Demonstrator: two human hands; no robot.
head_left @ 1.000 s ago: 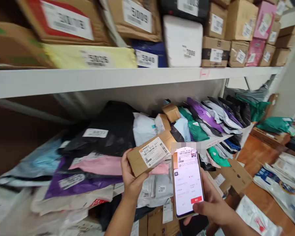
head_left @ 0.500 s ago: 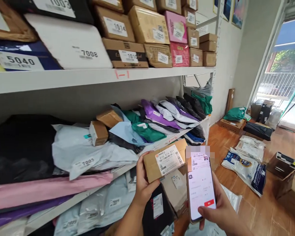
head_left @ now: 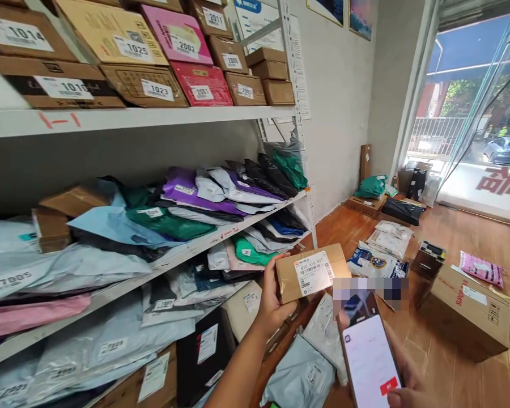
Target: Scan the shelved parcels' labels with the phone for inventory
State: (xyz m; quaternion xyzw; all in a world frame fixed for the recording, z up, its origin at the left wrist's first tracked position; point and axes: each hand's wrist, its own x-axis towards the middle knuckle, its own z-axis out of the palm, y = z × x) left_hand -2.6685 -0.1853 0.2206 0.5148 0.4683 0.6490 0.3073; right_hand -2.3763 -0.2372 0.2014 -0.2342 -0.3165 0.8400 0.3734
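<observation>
My left hand (head_left: 274, 292) is closed round the left end of a small brown cardboard box (head_left: 287, 285). A white printed label with a barcode faces me on the box. To its right, my right hand (head_left: 408, 371) grips a smartphone (head_left: 368, 351), thumb over a red button low on the lit screen. The fingers behind the phone are mostly hidden. Box and phone are close side by side, above parcels on the floor. Below them lie a grey-blue mailer bag (head_left: 300, 371) and a whitish plastic parcel (head_left: 327, 328).
A white shelf rack (head_left: 153, 118) on the left holds numbered boxes above and mailer bags below. A large cardboard box (head_left: 467, 309), a dark box (head_left: 429, 258) and a pink parcel (head_left: 481, 269) are on the wooden floor (head_left: 440, 232). A glass door (head_left: 484, 187) stands at far right.
My view has turned right, bringing more floor and the door into sight. Both hands still hold the box and the phone; the phone now sits lower, and its screen shows different content.
</observation>
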